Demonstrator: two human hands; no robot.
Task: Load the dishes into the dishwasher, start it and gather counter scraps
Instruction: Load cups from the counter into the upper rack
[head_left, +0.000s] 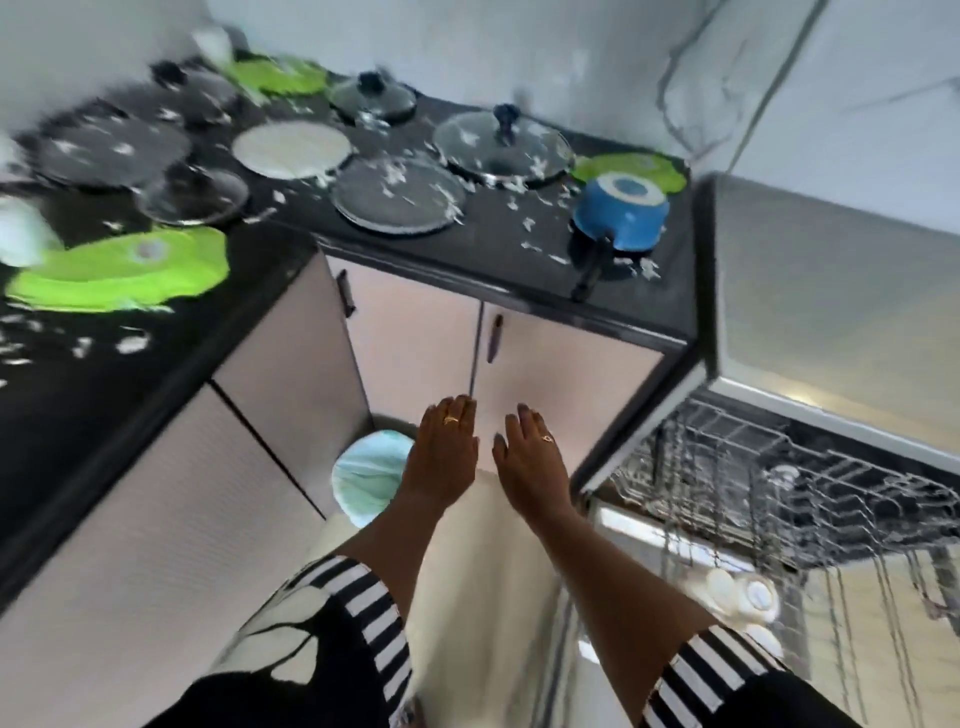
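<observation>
Black counter (415, 254) edge ahead; L hand (447, 452), R hand (530, 457) flat, empty, near pulled-out rack (753, 467).

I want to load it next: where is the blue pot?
Head view: the blue pot sits at the counter's right end, by a green mat, near the open dishwasher.

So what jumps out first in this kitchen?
The black counter stands out, strewn with white scraps and glass lids, with a lime-green mat at its left and an upturned blue saucepan at its right end. Below, the left hand and right hand reach out empty, beside the dishwasher rack pulled out on the right.
</observation>
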